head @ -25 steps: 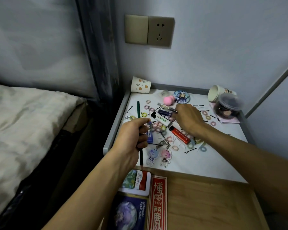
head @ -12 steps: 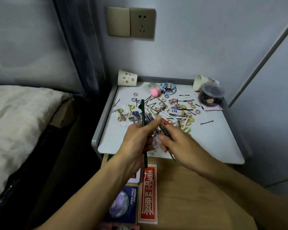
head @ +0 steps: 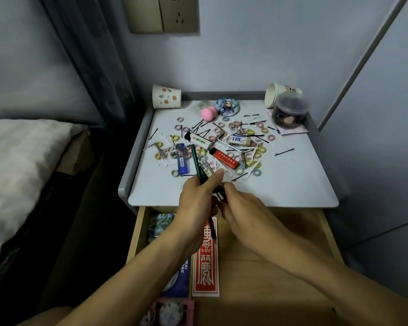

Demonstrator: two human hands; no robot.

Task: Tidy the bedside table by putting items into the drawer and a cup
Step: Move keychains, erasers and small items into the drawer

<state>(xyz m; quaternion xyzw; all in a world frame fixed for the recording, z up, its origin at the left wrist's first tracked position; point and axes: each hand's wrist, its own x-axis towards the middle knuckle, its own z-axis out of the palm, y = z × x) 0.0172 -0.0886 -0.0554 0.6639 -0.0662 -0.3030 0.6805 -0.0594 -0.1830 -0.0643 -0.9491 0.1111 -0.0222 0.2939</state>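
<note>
My left hand (head: 196, 203) grips a bundle of pens, among them a green pencil (head: 195, 161) and a clear-barrelled pen (head: 206, 169), above the front edge of the white bedside table (head: 292, 184). My right hand (head: 243, 210) meets it from the right, its fingertips pinching the lower ends of the pens. Below both hands the wooden drawer (head: 268, 255) stands open. On the table lie a blue lighter (head: 183, 161), a red lighter (head: 224, 157), a white lighter (head: 199, 141), an eraser (head: 239, 140), several small hair ties and bobby pins. A paper cup (head: 166, 96) lies on its side at the back left.
A second cup (head: 274, 94) lies tipped at the back right beside a dark lidded jar (head: 290, 112). A pink sponge (head: 208, 112) and round badge (head: 227, 107) sit at the back. In the drawer are a red card box (head: 205, 267) and other packs. The bed (head: 21, 172) is at the left.
My right hand left the pile on the table and came back with pens to my left hand. My left hand now holds the pencil together with those pens. The view tilted down.
</note>
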